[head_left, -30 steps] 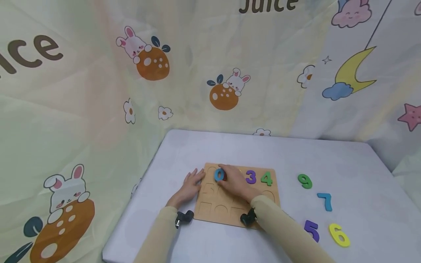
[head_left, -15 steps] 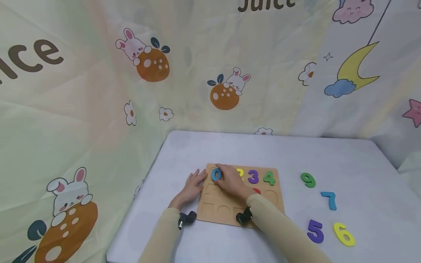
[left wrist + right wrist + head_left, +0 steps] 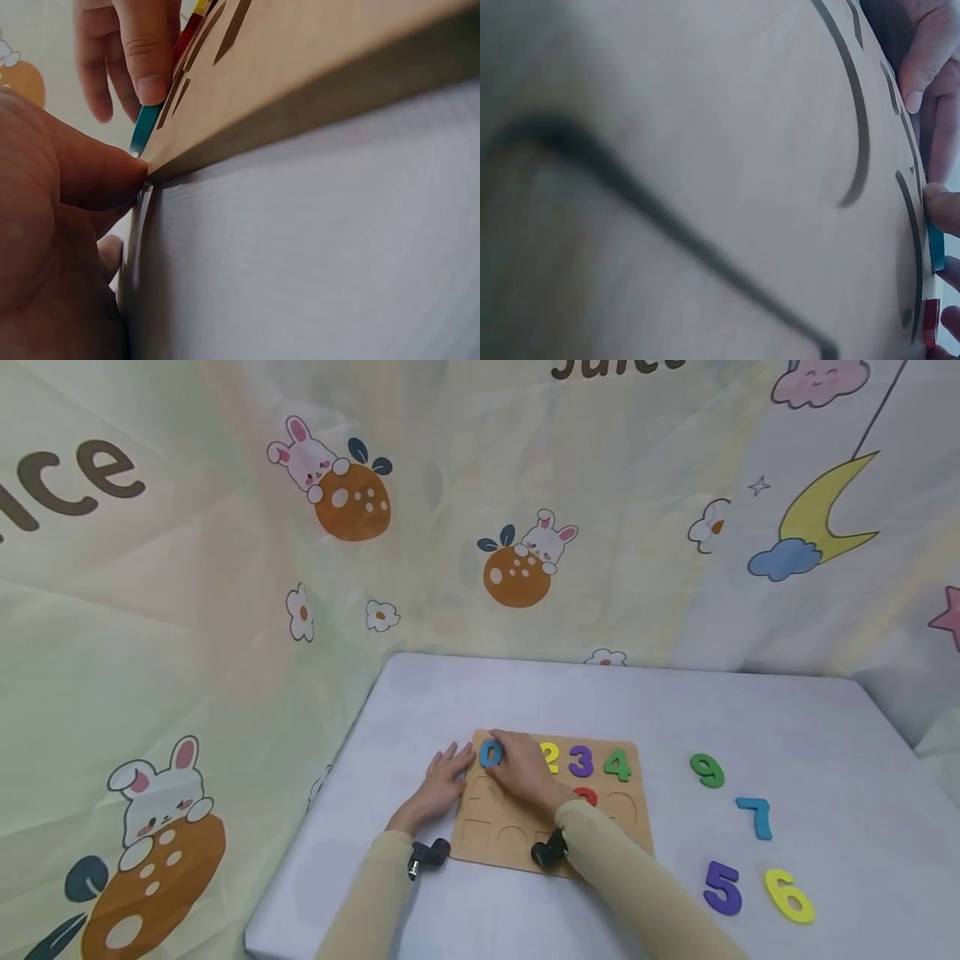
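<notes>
A wooden number board lies on the pale table. My right hand pinches a blue 0 at the board's far left corner, where it sits at a tilt in the left wrist view. There the right fingertips press on the blue 0. My left hand lies flat beside the board's left edge, its thumb against the board's corner. A yellow 2, purple 3 and green 4 sit in the top row, a red piece below.
Loose numbers lie to the right of the board: a green 9, blue 7, purple 5 and yellow 6. A printed cloth backdrop hangs close behind and to the left of the table.
My right hand has carried the blue 0 a little left and farther back to the board's corner, uncovering the yellow 2. The left hand stays at the board's edge.
</notes>
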`<move>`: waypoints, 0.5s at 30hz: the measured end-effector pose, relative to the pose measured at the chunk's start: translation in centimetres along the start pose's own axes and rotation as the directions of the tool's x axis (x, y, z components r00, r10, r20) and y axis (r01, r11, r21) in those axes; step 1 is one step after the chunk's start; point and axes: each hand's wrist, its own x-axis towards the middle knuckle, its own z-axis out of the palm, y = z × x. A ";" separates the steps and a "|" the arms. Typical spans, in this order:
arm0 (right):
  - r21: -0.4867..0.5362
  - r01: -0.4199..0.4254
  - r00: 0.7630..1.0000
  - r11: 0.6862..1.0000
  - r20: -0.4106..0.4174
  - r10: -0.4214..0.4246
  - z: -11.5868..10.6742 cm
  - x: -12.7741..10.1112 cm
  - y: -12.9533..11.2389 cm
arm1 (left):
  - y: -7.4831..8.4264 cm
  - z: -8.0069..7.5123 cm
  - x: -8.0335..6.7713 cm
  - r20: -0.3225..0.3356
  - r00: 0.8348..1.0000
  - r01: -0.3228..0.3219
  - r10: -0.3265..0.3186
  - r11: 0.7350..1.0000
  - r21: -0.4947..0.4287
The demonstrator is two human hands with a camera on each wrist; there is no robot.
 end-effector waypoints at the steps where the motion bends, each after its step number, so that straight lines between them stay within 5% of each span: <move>1: 0.000 -0.004 1.000 1.000 -0.001 0.004 0.0 0.0 0.0 | 0.0 0.0 0.0 0.001 1.000 0.000 0.000 1.000 0.007; 15: 0.013 -0.008 1.000 1.000 -0.018 0.008 0.1 0.2 0.1 | -0.1 0.1 0.2 0.012 1.000 0.012 -0.012 1.000 0.012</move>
